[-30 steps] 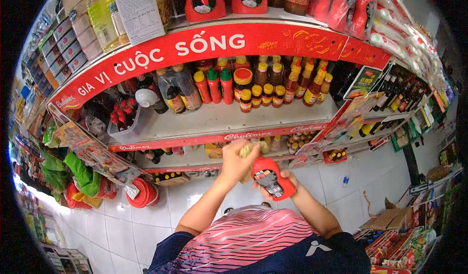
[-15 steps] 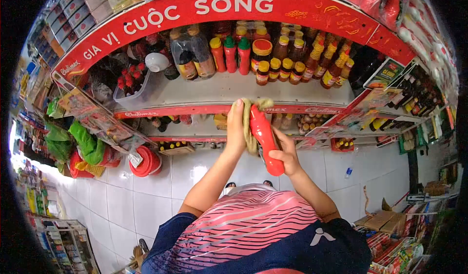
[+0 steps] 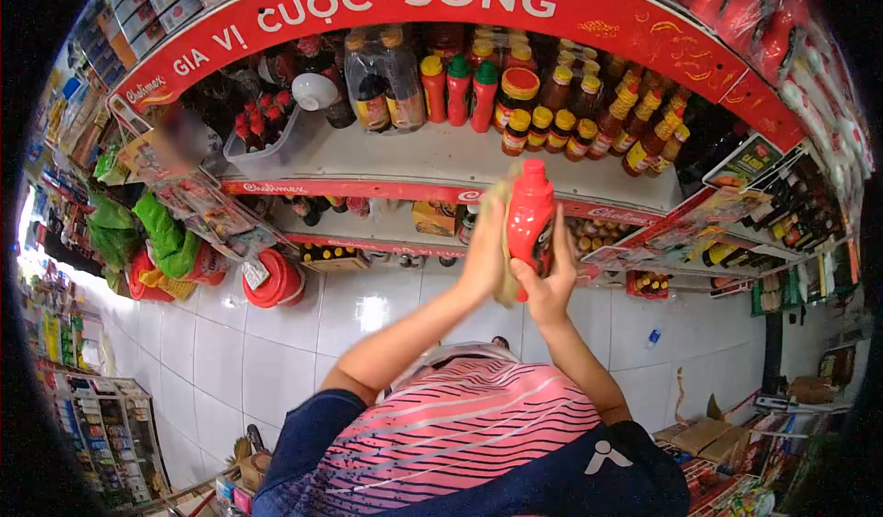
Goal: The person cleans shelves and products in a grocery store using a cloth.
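Store shelves (image 3: 414, 160), hands (image 3: 517, 264) holding cloth (image 3: 508, 278), red bottle (image 3: 531, 215)

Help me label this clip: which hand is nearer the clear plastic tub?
Left. The left hand, against the cloth, is in front and right of the plastic tub; the right hand, on the red sauce bottle, is farther right.

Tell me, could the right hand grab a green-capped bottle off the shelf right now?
Probably not without letting go first: the right hand is holding the red bottle. Nothing seems to stand in front of the green-capped bottles, though.
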A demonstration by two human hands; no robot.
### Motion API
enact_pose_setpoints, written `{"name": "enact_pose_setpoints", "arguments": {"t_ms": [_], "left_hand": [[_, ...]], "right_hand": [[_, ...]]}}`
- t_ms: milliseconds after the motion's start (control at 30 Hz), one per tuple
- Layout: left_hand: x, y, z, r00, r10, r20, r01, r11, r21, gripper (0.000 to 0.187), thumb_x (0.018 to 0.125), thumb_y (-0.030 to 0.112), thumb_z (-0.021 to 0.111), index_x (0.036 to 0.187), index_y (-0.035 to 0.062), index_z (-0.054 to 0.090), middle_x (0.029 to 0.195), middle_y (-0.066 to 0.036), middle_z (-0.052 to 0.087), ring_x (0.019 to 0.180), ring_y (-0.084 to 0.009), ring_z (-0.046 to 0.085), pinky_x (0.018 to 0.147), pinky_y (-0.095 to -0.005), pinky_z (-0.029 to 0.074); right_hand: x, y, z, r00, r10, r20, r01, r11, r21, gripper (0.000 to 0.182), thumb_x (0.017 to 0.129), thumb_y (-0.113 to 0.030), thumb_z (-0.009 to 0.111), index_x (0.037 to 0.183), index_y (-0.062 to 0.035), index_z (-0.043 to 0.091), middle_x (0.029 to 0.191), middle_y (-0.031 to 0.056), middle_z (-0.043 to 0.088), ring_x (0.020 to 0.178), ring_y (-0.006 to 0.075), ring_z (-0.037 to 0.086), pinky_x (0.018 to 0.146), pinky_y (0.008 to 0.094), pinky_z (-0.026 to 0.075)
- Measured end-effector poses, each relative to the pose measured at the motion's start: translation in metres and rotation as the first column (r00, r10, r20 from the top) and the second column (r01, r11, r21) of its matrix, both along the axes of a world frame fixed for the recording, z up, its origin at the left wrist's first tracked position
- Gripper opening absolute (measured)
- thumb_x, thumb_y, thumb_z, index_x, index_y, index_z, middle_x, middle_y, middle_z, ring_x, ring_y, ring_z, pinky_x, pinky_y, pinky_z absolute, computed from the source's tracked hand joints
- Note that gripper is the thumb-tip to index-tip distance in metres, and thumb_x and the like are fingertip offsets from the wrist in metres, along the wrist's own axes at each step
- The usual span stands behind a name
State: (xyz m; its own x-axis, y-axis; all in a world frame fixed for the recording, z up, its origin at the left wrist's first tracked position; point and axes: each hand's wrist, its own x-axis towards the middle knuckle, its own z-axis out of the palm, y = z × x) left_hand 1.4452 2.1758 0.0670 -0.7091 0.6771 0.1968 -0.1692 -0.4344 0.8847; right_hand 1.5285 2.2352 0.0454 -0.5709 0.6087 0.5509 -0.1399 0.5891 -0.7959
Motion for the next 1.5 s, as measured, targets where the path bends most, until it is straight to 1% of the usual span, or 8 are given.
{"name": "enact_pose_setpoints", "arguments": {"t_ms": [200, 700, 833, 967, 1233, 1367, 1433, 1500], "left_hand": [[0.009, 0.001, 0.01, 0.997, -0.052, -0.05, 0.053, 0.998, 0.02, 0.043, 0.087, 0.032, 0.035, 0.115, -0.0009, 0.038, 0.108, -0.009, 0.046, 0.101, -0.0155, 0.042, 0.089, -0.0281, 0.031], [0.029, 0.004, -0.042, 0.987, 0.08, -0.14, -0.098, 0.987, -0.128, 0.042, 0.088, 0.028, 0.032, 0.116, -0.0022, 0.038, 0.116, -0.012, 0.042, 0.108, -0.019, 0.039, 0.092, -0.0295, 0.028], [0.018, 0.002, -0.027, 0.997, 0.068, 0.047, -0.067, 0.997, -0.024, 0.043, 0.089, 0.029, 0.031, 0.117, -0.0029, 0.037, 0.119, -0.012, 0.039, 0.112, -0.0201, 0.035, 0.095, -0.0303, 0.025], [-0.006, -0.001, 0.012, 0.993, 0.093, -0.066, -0.087, 0.992, 0.093, 0.044, 0.087, 0.031, 0.034, 0.116, -0.0025, 0.039, 0.116, -0.013, 0.042, 0.107, -0.0186, 0.04, 0.091, -0.0293, 0.029], [0.018, -0.009, -0.026, 0.995, 0.091, -0.028, -0.091, 0.996, -0.002, 0.043, 0.087, 0.03, 0.036, 0.114, -0.0029, 0.04, 0.11, -0.011, 0.046, 0.102, -0.0179, 0.044, 0.088, -0.029, 0.032], [0.019, -0.009, -0.033, 0.96, -0.035, 0.277, 0.026, 0.999, 0.036, 0.04, 0.087, 0.029, 0.037, 0.115, 0.0004, 0.04, 0.113, -0.009, 0.045, 0.103, -0.0174, 0.044, 0.09, -0.0289, 0.032], [0.015, -0.01, -0.021, 0.68, -0.261, 0.685, 0.181, 0.965, 0.188, 0.039, 0.086, 0.031, 0.038, 0.114, 0.0032, 0.041, 0.113, -0.007, 0.046, 0.102, -0.0173, 0.045, 0.089, -0.0298, 0.033], [-0.001, -0.001, -0.066, 0.54, -0.507, 0.672, 0.266, 0.86, 0.436, 0.037, 0.086, 0.032, 0.037, 0.111, 0.0056, 0.044, 0.11, -0.006, 0.049, 0.099, -0.0181, 0.047, 0.088, -0.031, 0.034]], "right_hand": [[-0.005, -0.003, -0.008, 0.956, 0.019, -0.292, -0.058, 0.99, -0.125, 0.078, 0.064, -0.027, 0.066, 0.122, 0.0084, 0.028, 0.118, 0.0199, 0.039, 0.106, 0.0282, 0.041, 0.091, 0.0357, 0.028], [-0.004, 0.012, 0.002, 0.968, 0.039, -0.247, -0.095, 0.972, -0.216, 0.068, 0.066, -0.021, 0.062, 0.12, 0.0077, 0.032, 0.11, 0.0177, 0.045, 0.099, 0.0254, 0.044, 0.087, 0.0344, 0.032], [-0.006, 0.006, 0.008, 0.993, 0.05, -0.105, -0.066, 0.987, -0.149, 0.069, 0.066, -0.02, 0.061, 0.121, 0.0073, 0.03, 0.111, 0.0185, 0.046, 0.103, 0.0252, 0.044, 0.09, 0.0333, 0.031], [-0.007, -0.016, -0.022, 0.97, 0.159, -0.182, -0.205, 0.94, -0.273, 0.075, 0.067, -0.018, 0.062, 0.125, 0.0055, 0.022, 0.127, 0.0209, 0.029, 0.118, 0.026, 0.028, 0.096, 0.0344, 0.023], [-0.017, 0.0, 0.02, 0.953, 0.09, -0.289, -0.148, 0.971, -0.185, 0.07, 0.066, -0.02, 0.061, 0.123, 0.0056, 0.027, 0.118, 0.0175, 0.038, 0.106, 0.026, 0.039, 0.091, 0.0347, 0.029], [-0.018, -0.012, 0.013, 0.817, 0.147, -0.558, -0.301, 0.933, -0.196, 0.077, 0.059, -0.031, 0.064, 0.119, 0.0029, 0.029, 0.116, 0.0155, 0.039, 0.107, 0.0242, 0.039, 0.091, 0.0368, 0.029], [-0.02, -0.016, 0.003, 0.808, 0.139, -0.573, -0.318, 0.921, -0.226, 0.079, 0.056, -0.031, 0.064, 0.119, 0.0, 0.027, 0.114, 0.0158, 0.041, 0.108, 0.0258, 0.039, 0.094, 0.0414, 0.025], [-0.018, -0.011, 0.002, 0.944, 0.219, -0.248, -0.202, 0.975, 0.091, 0.079, 0.056, -0.027, 0.064, 0.12, -0.0016, 0.026, 0.112, 0.017, 0.042, 0.108, 0.0295, 0.04, 0.097, 0.0453, 0.019]]}}
